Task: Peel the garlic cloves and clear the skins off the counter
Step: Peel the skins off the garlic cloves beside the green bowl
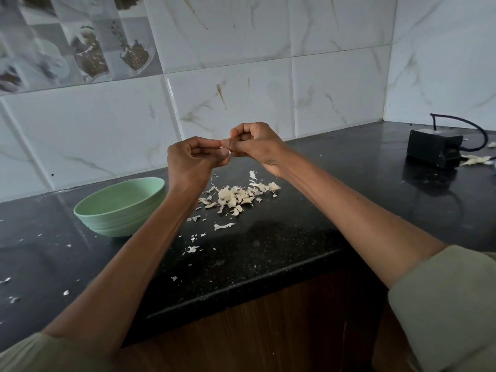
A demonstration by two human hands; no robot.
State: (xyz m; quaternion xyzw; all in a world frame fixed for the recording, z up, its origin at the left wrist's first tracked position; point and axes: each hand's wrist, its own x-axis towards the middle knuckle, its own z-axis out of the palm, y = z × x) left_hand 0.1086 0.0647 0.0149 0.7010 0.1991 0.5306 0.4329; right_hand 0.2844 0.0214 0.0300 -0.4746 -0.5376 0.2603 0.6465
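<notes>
We held our left hand [194, 157] and right hand [255, 145] together above the black desk [281, 242], the curled fingers [214, 143] of both pinching one small garlic clove [225, 151] between them. Below the hands, a pile of cloves and skins [236, 197] lay on the desk, with loose scraps nearer us. A green bowl [122, 206] stood to the left of the pile.

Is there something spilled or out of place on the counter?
Yes. Garlic skins lie scattered over the black counter, some near its front edge and a few beside the black box at right. The green bowl stands upright.
</notes>
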